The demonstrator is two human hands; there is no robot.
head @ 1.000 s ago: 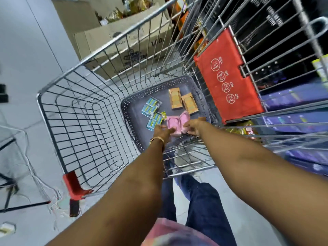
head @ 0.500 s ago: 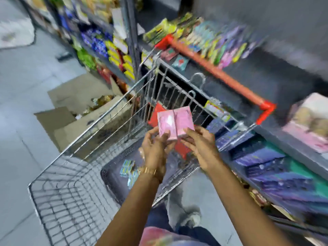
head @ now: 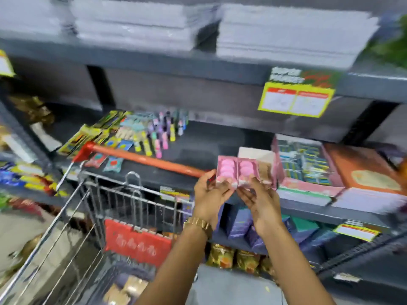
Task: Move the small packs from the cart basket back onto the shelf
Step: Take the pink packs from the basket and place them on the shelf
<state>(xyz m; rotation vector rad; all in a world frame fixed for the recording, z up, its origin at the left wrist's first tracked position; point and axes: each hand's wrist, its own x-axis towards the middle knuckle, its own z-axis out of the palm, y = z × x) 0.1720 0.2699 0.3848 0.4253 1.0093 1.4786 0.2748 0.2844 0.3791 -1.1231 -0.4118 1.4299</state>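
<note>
Two small pink packs (head: 236,171) are held side by side, upright, just above the front edge of the dark middle shelf (head: 198,148). My left hand (head: 211,192) grips the left pack from below, and my right hand (head: 257,197) grips the right one. Behind the packs stands an open display box (head: 264,166) with similar packs. Low in the picture, the wire cart (head: 92,216) with its orange handle (head: 141,159) holds a grey basket with tan packs (head: 125,289) in it.
Colourful small items (head: 149,133) lie at the shelf's back left. Boxes of blue packs (head: 308,166) and an orange box (head: 365,172) fill the shelf's right. A yellow price tag (head: 297,100) hangs from the shelf above. Purple boxes (head: 240,223) sit on the lower shelf.
Both hands lifted the two pink packs out of the cart basket and carried them up and right to the shelf edge. The view swung from the cart to the shelves.
</note>
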